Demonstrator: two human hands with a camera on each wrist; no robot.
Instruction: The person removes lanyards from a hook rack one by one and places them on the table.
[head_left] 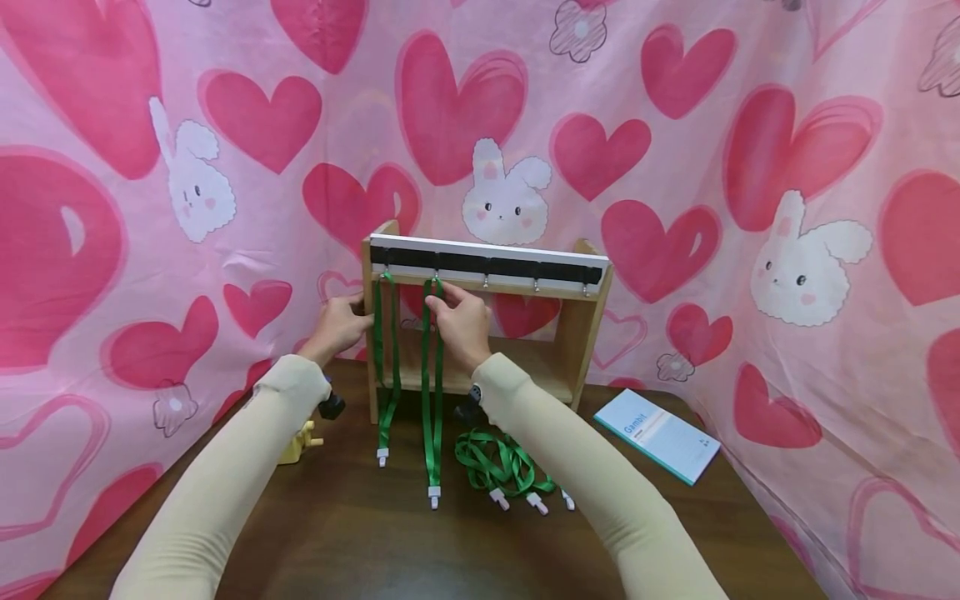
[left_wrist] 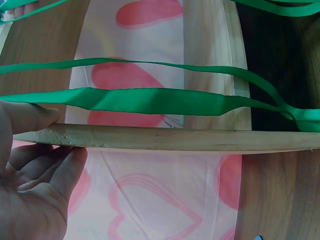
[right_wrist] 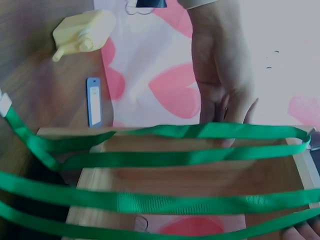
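Observation:
A small wooden rack [head_left: 564, 350] carries a white-and-black strip [head_left: 480, 264] with several metal hooks. My left hand [head_left: 341, 327] holds the rack's left side board [left_wrist: 165, 139], thumb on one face and fingers on the other. From the leftmost hook hangs a green lanyard [head_left: 378, 350] with a white clip at its bottom. A second green lanyard [head_left: 427, 400] hangs down below the second hook, and my right hand [head_left: 463, 323] pinches it near its top. Whether its loop sits on that hook is hard to tell. More green lanyards [head_left: 495, 462] lie heaped on the table, with white clips showing.
The brown table [head_left: 360, 533] stands before a pink heart-patterned cloth [head_left: 480, 108]. A white-and-teal booklet [head_left: 657, 435] lies right of the rack. Behind my left forearm is a yellow object [right_wrist: 82, 32] with a knob, and near it a blue tag-like strip [right_wrist: 94, 101].

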